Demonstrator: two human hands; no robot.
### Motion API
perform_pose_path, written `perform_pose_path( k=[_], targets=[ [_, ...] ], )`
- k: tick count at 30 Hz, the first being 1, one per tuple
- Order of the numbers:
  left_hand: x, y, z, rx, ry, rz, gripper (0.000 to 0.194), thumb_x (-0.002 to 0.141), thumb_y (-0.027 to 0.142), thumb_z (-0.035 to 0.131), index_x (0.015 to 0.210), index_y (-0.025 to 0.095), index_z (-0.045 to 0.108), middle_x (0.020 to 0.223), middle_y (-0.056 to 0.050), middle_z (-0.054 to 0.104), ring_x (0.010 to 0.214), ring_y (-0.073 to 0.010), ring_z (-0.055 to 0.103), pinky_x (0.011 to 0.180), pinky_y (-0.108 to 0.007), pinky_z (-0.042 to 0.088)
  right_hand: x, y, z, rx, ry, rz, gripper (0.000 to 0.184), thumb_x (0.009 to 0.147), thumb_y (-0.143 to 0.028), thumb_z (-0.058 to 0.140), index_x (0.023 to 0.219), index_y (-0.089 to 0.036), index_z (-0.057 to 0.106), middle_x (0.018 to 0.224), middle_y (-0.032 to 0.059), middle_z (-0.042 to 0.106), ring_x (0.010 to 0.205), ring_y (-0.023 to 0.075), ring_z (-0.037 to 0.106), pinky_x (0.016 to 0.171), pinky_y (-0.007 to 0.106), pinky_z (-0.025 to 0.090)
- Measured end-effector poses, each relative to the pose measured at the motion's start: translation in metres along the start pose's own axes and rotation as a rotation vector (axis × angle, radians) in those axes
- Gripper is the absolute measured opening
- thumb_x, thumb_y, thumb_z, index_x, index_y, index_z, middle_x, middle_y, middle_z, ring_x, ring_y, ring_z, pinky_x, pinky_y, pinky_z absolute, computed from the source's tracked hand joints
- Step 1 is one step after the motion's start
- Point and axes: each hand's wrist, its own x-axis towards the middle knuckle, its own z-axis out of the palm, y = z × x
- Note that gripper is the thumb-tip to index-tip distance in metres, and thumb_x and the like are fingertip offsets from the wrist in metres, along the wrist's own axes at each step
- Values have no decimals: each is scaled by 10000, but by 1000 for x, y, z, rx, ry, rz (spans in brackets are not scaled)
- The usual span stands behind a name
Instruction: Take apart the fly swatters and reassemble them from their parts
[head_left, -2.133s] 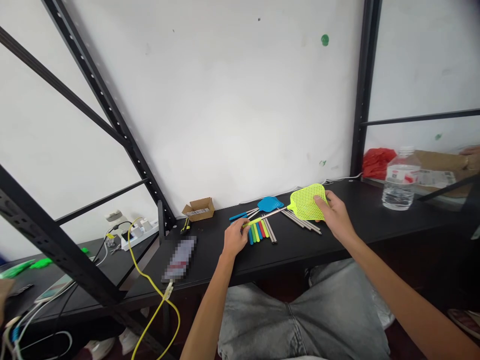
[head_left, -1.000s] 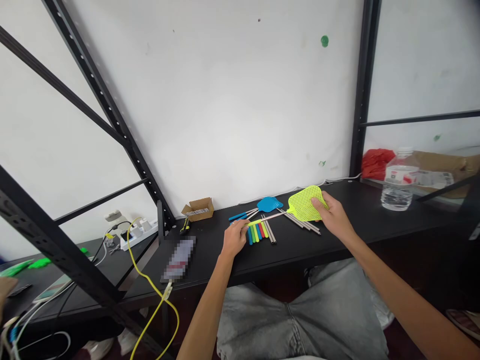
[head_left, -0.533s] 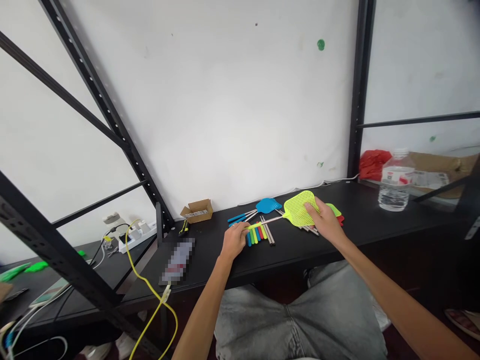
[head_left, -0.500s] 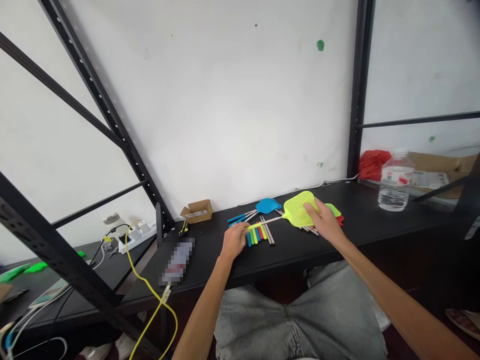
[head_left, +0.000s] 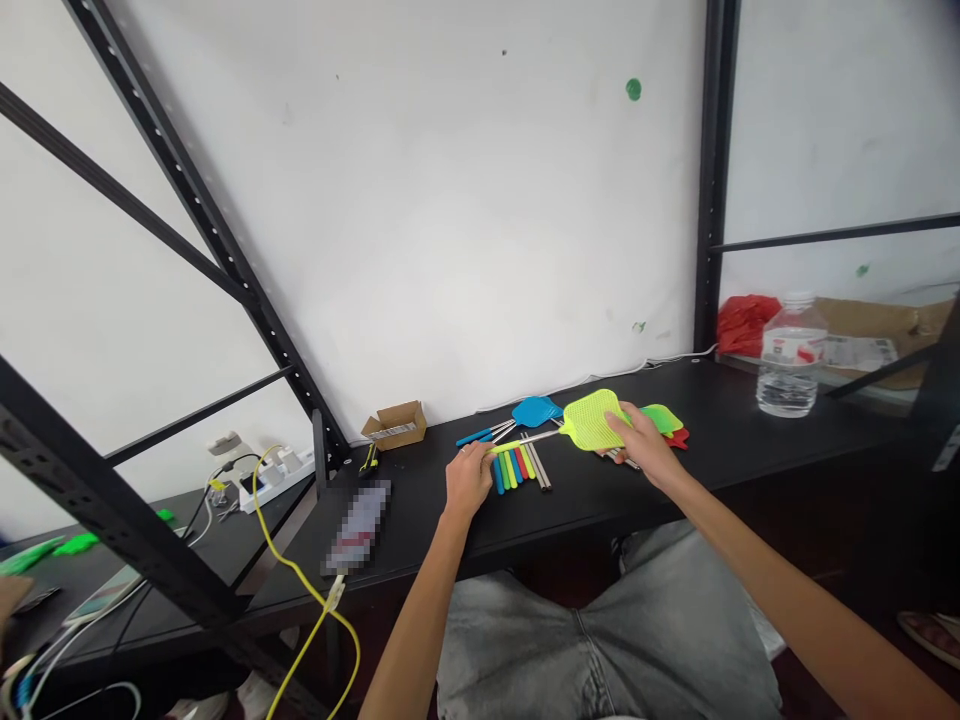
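Note:
A yellow-green fly swatter (head_left: 592, 420) with a perforated head and a metal rod is held across both hands above the table. My left hand (head_left: 469, 478) is closed around its handle end. My right hand (head_left: 643, 440) grips the right edge of the head, thumb on top. Below the rod lies a row of coloured handles (head_left: 513, 470) in blue, green, yellow and red, with metal rods (head_left: 537, 466) beside them. Blue swatters (head_left: 534, 410) lie behind. Another green swatter head (head_left: 663, 418) and a red one (head_left: 678, 438) are partly hidden by my right hand.
On the black table (head_left: 435, 510) are a small open cardboard box (head_left: 396, 426), a yellow-black cutter (head_left: 369, 460) and a blurred-out object (head_left: 358, 528) with a yellow cable (head_left: 294, 572). A water bottle (head_left: 790, 358) stands at right near a red bag (head_left: 745, 324). Black shelf posts rise on both sides.
The swatter's rod looks shorter, its head having shifted slightly left toward the handle along with my right hand. My left hand stays on the handle. The view has shifted slightly.

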Motion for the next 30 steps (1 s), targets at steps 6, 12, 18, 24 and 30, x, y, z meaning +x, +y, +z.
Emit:
perform_pose_path(
  k=[6, 12, 18, 24, 30],
  targets=[
    [0, -12, 2, 113, 61, -294, 249, 967, 303, 452, 1017, 220, 681, 861, -77, 703, 761, -221, 633, 559, -260, 387, 6, 7, -3, -65, -36, 26, 517, 866, -513, 542, 1268, -197, 471, 1087, 132, 711, 645, 172, 686, 415, 219, 465],
    [0, -13, 3, 229, -106, -407, 257, 968, 316, 456, 999, 261, 706, 890, -78, 685, 962, -237, 567, 596, -242, 383, 8, 9, -12, -228, 12, 29, 428, 875, -444, 545, 1223, -195, 528, 1079, 113, 717, 666, 165, 693, 430, 204, 459],
    [0, -12, 4, 261, -162, -405, 296, 974, 371, 447, 982, 273, 726, 928, -88, 665, 1016, -257, 522, 645, -263, 420, 8, 9, -13, -248, 14, 23, 406, 878, -425, 540, 1212, -196, 532, 1063, 108, 720, 654, 166, 688, 447, 221, 457],
    [1, -15, 6, 278, -185, -370, 228, 928, 364, 545, 973, 244, 734, 1008, -91, 642, 1051, -262, 511, 625, -262, 423, 8, 10, -11, -281, 3, 9, 389, 883, -420, 522, 1203, -199, 531, 1052, 95, 721, 653, 164, 685, 488, 238, 458],
    [2, -8, 1, 238, -114, -368, 187, 933, 331, 525, 936, 238, 688, 964, -67, 643, 997, -226, 540, 599, -244, 382, 12, 19, -16, -479, 28, -79, 348, 878, -388, 520, 1168, -206, 575, 1015, 60, 725, 646, 161, 671, 617, 280, 474]
  ],
)
